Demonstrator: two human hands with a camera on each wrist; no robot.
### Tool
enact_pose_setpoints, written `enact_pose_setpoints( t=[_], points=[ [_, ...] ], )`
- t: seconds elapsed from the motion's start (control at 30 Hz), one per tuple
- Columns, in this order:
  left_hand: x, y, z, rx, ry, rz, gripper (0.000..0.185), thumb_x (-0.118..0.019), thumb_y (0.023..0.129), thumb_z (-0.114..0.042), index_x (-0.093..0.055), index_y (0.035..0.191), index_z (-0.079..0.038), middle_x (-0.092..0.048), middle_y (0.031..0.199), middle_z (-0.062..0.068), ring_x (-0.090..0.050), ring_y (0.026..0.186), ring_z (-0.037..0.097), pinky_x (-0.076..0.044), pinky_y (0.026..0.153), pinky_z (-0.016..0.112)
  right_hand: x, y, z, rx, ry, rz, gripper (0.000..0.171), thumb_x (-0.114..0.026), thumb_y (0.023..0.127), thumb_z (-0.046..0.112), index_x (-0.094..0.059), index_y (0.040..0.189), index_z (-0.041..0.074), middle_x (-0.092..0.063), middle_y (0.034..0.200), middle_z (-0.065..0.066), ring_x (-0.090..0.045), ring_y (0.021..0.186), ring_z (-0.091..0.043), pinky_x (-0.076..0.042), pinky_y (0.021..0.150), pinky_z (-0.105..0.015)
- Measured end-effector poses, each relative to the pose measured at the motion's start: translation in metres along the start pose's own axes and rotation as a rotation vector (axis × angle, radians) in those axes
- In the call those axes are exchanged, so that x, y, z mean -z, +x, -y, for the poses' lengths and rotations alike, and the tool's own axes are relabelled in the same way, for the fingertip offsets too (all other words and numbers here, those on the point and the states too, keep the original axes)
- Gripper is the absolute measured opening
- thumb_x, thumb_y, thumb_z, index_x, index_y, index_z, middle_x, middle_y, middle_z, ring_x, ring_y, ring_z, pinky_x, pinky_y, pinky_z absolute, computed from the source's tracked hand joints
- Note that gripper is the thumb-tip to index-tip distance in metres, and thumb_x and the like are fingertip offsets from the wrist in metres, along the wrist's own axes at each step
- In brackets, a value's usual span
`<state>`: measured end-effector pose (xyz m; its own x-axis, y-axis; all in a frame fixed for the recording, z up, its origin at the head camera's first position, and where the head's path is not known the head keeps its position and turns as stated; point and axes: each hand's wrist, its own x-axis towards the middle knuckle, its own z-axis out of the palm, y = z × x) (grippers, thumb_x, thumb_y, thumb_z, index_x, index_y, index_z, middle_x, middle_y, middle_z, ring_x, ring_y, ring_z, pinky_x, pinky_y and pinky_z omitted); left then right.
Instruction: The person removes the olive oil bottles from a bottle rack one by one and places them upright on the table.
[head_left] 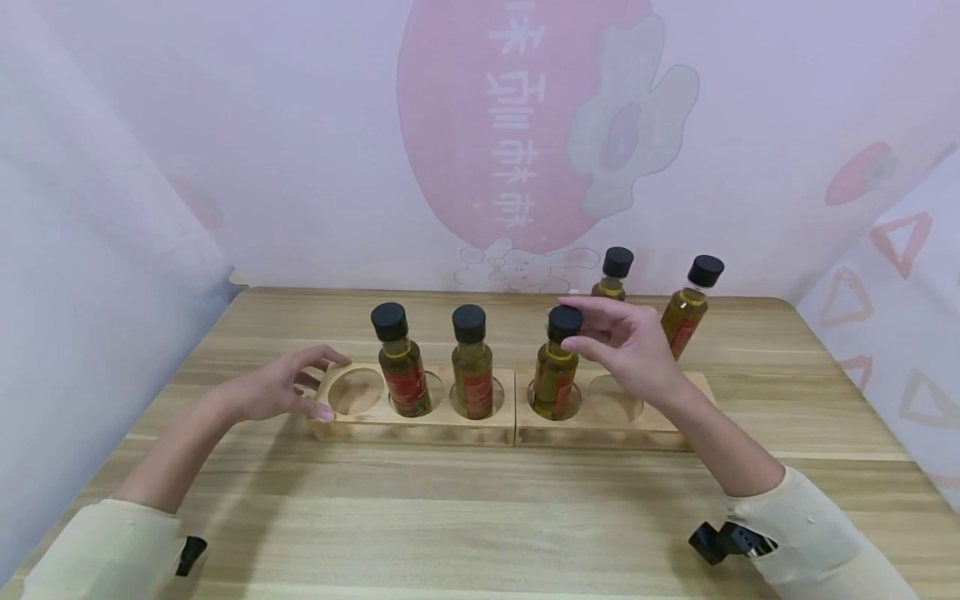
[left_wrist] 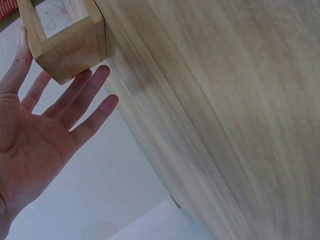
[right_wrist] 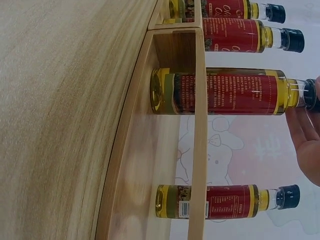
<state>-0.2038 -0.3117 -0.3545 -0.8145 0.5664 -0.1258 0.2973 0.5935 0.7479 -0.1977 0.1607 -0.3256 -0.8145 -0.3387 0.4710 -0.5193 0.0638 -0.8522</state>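
On the bench (head_left: 480, 517), two wooden racks (head_left: 420, 421) sit end to end; left hand (head_left: 281, 387) rests spread, fingers (left_wrist: 82, 92) straight, against the left rack's end, seemingly to steady it; right hand (head_left: 626, 342) pinches the black cap of the third bottle (head_left: 557, 375), which stands upright in its hole; two more bottles (head_left: 686, 312) stand behind; red labels too blurred to read

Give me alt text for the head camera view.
A person's right hand pinches the black cap of an oil bottle standing in a wooden rack, beside two more racked bottles. The left hand rests on the rack's left end; two bottles stand behind.
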Motion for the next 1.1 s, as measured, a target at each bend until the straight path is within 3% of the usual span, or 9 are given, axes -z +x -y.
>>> enact_pose_setpoints(
  t=[0.13,0.3,0.73,0.97,1.1],
  points=[
    [0.0003,-0.0002,-0.0002,-0.008,0.0,-0.001,0.068,-0.086,0.085,-0.01,-0.048,0.139,0.004,-0.046,0.143,0.033,-0.054,0.123,0.056,-0.049,0.101,0.067,-0.0003,0.0002,-0.0005,0.011,0.02,-0.004,0.046,-0.076,0.086,-0.013,-0.062,0.13,-0.014,-0.075,0.115,0.007,-0.075,0.097,-0.01,-0.062,0.085,-0.025],
    [0.0013,-0.0014,-0.0005,0.0,0.0,0.0,0.069,-0.086,0.085,-0.012,-0.048,0.139,0.004,-0.045,0.144,0.034,-0.054,0.124,0.057,-0.049,0.102,0.068,-0.0011,0.0001,-0.0011,0.021,0.031,-0.004,0.045,-0.076,0.086,-0.012,-0.062,0.129,-0.015,-0.075,0.113,0.01,-0.075,0.096,-0.01,-0.062,0.084,-0.024],
    [0.0013,-0.0021,-0.0002,-0.003,0.011,-0.002,0.068,-0.086,0.085,-0.013,-0.048,0.14,0.003,-0.046,0.144,0.034,-0.055,0.123,0.057,-0.05,0.101,0.067,-0.0021,0.0003,-0.0015,0.03,0.025,0.001,0.045,-0.077,0.086,-0.011,-0.062,0.128,-0.016,-0.075,0.113,0.007,-0.075,0.094,-0.01,-0.061,0.084,-0.024],
    [0.0011,-0.0013,0.0002,0.004,0.004,-0.001,0.068,-0.086,0.085,-0.012,-0.048,0.14,0.004,-0.046,0.144,0.033,-0.055,0.123,0.056,-0.05,0.101,0.066,-0.0017,0.0003,-0.0001,0.021,-0.012,0.002,0.044,-0.076,0.085,-0.013,-0.064,0.128,-0.014,-0.075,0.113,-0.008,-0.075,0.091,-0.011,-0.062,0.082,-0.025],
    [0.0016,-0.0017,0.0017,0.004,0.008,-0.003,0.069,-0.086,0.085,-0.014,-0.049,0.14,0.004,-0.046,0.145,0.033,-0.054,0.124,0.056,-0.049,0.102,0.067,-0.0019,0.0004,0.0014,0.025,-0.017,0.005,0.044,-0.076,0.084,-0.015,-0.065,0.127,-0.014,-0.075,0.113,-0.004,-0.075,0.09,-0.011,-0.062,0.081,-0.025]
  ],
)
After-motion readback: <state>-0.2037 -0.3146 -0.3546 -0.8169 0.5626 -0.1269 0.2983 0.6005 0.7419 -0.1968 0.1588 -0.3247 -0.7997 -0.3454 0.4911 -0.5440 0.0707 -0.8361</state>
